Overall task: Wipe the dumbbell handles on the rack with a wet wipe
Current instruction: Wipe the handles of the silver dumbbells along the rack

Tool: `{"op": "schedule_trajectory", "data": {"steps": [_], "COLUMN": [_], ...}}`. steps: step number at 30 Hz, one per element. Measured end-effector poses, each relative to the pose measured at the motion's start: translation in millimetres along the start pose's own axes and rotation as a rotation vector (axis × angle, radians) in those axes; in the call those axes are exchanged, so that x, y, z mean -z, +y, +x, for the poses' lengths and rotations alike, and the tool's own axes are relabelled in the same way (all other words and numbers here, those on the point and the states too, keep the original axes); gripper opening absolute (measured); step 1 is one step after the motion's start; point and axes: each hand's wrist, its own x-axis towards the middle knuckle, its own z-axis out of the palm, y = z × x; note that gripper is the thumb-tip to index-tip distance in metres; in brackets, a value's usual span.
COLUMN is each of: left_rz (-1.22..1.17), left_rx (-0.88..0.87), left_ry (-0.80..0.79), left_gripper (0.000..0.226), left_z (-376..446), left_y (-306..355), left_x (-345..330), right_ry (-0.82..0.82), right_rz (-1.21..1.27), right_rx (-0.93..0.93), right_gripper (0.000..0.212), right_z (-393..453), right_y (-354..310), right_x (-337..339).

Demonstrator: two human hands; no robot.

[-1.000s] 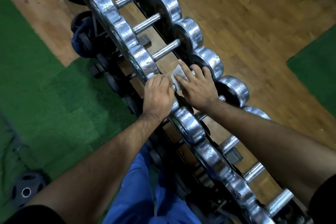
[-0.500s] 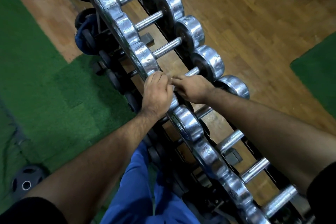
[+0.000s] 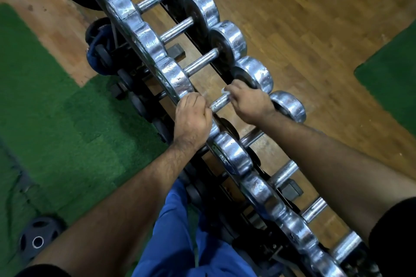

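Note:
A row of chrome dumbbells lies across a black rack point(image 3: 290, 189), running from top left to bottom right. My left hand point(image 3: 191, 117) grips the near head of one dumbbell in the middle of the row. Its knurled handle point(image 3: 219, 103) shows bare between my hands. My right hand point(image 3: 249, 102) is wrapped round the far end of that handle, next to the far head point(image 3: 258, 73). A small white edge of the wet wipe point(image 3: 225, 91) peeks out by my right thumb; the rest is hidden in the hand.
Wooden floor point(image 3: 304, 18) lies beyond the rack. Green turf point(image 3: 45, 108) covers the floor at left, another green mat point(image 3: 391, 78) at right. A black weight plate point(image 3: 37, 240) lies at lower left. Dark plates point(image 3: 99, 51) sit low beside the rack. My blue trouser leg point(image 3: 177, 231) is below.
My right hand closed round the handle with the wipe near the left hand, then slid along the handle toward the far head. The left hand stayed on the near head.

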Motion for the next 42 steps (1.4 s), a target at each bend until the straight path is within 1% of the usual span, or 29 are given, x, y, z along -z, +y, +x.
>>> {"op": "schedule_trajectory", "data": {"steps": [1,2,4,5,6,8,9,10,12,13,14,15,16,17,18,19,21,22,24,25,28,29,31,33,35,36,39,40,42], "left_rz": [0.005,0.012,0.029,0.034,0.035,0.028,0.029,0.032,0.041,0.044,0.044,0.04,0.037,0.036,0.037,0.04,0.044,0.045,0.048,0.054,0.083,0.096,0.114,0.145,0.172,0.169,0.118,0.098,0.076], "left_rx": [0.01,0.023,0.038,0.042,0.042,0.026,0.018,0.014,0.01,0.013,0.016,0.014,0.011,0.008,0.006,0.004,0.001,-0.002,-0.015,-0.016,-0.021,-0.023,-0.029,-0.058,-0.127,-0.162,-0.193,-0.192,-0.19], "left_ry": [0.002,0.001,0.003,0.004,0.004,0.009,0.015,0.02,0.031,0.031,0.03,0.031,0.033,0.034,0.037,0.04,0.042,0.038,0.036,0.04,0.051,0.038,-0.018,-0.096,-0.186,-0.225,-0.26,-0.249,-0.227], "left_gripper": [0.018,0.019,0.02,0.02,0.018,0.016,0.015,0.015,0.014,0.015,0.015,0.015,0.015,0.016,0.016,0.016,0.017,0.017,0.015,0.014,0.012,0.012,0.016,0.021,0.018,0.015,0.018,0.018,0.017], "left_z": [0.5,0.7,0.8,0.7,0.0,-1.1,-0.2,1.3,0.9,0.3,-0.4,-1.3,-2.4,-2.0,-1.3,-0.9,0.7,0.3,-1.3,-0.5,-0.1,-1.2,-0.1,5.4,15.3,20.6,28.6,29.0,28.0], "left_y": [1.3,2.3,3.4,2.8,2.3,2.1,1.8,1.2,1.2,1.8,2.0,2.5,2.9,3.2,2.9,2.3,1.5,1.1,1.7,1.2,-2.6,-2.0,-0.8,-1.0,-3.7,-5.7,-8.3,-8.7,-10.9], "left_x": [0.4,0.8,0.1,-0.4,-0.7,-1.4,-1.6,-1.7,-2.1,-2.1,-2.7,-3.1,-3.5,-3.4,-3.7,-4.2,-4.5,-4.8,-4.8,-4.7,-5.4,-4.7,-2.0,4.7,12.3,14.5,16.3,15.1,12.3], "right_ry": [0.007,-0.011,-0.063,-0.053,-0.011,0.06,0.066,0.041,-0.026,-0.007,0.037,0.085,0.103,0.108,0.089,0.057,0.024,0.049,0.103,0.114,0.053,0.072,0.161,0.273,0.367,0.395,0.435,0.435,0.408], "right_rz": [0.007,0.018,0.035,0.045,0.047,0.055,0.051,0.04,0.05,0.075,0.095,0.1,0.108,0.107,0.1,0.088,0.086,0.093,0.1,0.095,0.076,0.093,0.177,0.323,0.486,0.568,0.973,1.12,1.333], "right_rx": [-0.045,-0.032,0.117,0.161,0.122,-0.082,-0.137,-0.116,0.037,0.069,0.032,-0.057,-0.138,-0.169,-0.147,-0.078,0.023,-0.012,-0.148,-0.171,-0.072,-0.072,-0.193,-0.344,-0.525,-0.647,-1.003,-1.09,-1.187], "right_gripper": [0.035,0.034,0.036,0.037,0.037,0.037,0.038,0.038,0.038,0.038,0.038,0.037,0.036,0.035,0.033,0.032,0.038,0.039,0.037,0.037,0.04,0.041,0.04,0.037,0.034,0.033,0.034,0.035,0.039], "right_z": [1.3,-0.6,-13.0,-16.5,-15.2,-6.2,-3.3,-3.0,-12.4,-14.5,-12.5,-8.4,-5.9,-4.6,-7.1,-12.6,-20.9,-19.9,-14.7,-12.7,-19.1,-20.9,-23.8,-27.9,-32.1,-31.3,-16.8,-10.4,-1.3], "right_y": [-1.1,-8.2,-23.8,-23.3,-16.6,-5.5,-8.9,-19.0,-40.3,-40.2,-30.7,-19.5,-11.4,-8.9,-13.7,-21.6,-23.7,-16.0,-1.8,-2.7,-20.2,-19.4,-12.5,-17.8,-39.4,-49.5,-62.5,-63.4,-67.9], "right_x": [1.1,-0.8,-4.6,-5.6,-5.3,-3.3,-4.6,-7.5,-11.3,-10.4,-8.6,-4.7,-2.5,-3.6,-6.5,-10.3,-14.7,-13.5,-9.1,-10.0,-13.1,-14.1,-13.1,-17.1,-22.4,-24.2,-16.3,-10.2,-2.4]}}
